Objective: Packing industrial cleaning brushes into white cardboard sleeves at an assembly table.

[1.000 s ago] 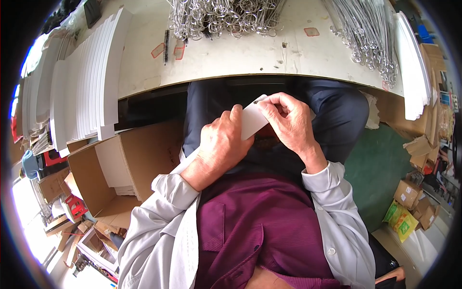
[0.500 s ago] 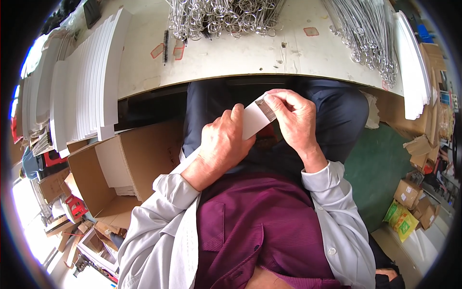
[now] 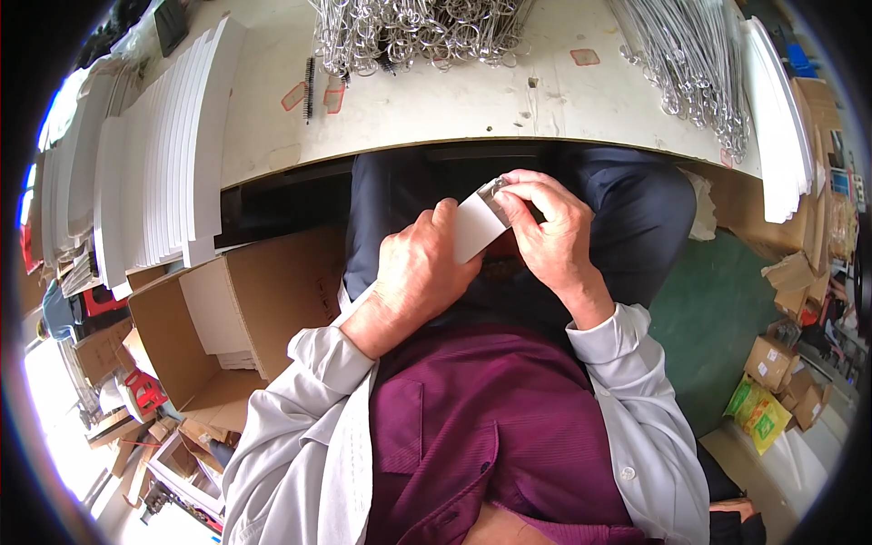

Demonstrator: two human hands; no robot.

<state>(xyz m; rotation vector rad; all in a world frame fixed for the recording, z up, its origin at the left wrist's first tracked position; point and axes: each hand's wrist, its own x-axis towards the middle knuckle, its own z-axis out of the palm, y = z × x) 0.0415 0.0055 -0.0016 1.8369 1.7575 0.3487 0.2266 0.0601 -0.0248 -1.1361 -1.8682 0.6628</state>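
Here in mid-frame, the left hand [image 3: 418, 263] is clamped round a slim white box [image 3: 479, 227], and the right hand [image 3: 554, 227] pinches its open upper end!

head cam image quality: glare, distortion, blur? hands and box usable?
Head view: front edge of the table bows, fisheye; rim dark, bluish fringing at left. Head view: bright patch at far left blown out. Head view: left hand, right hand and white box look reasonably clear, no obvious motion blur.
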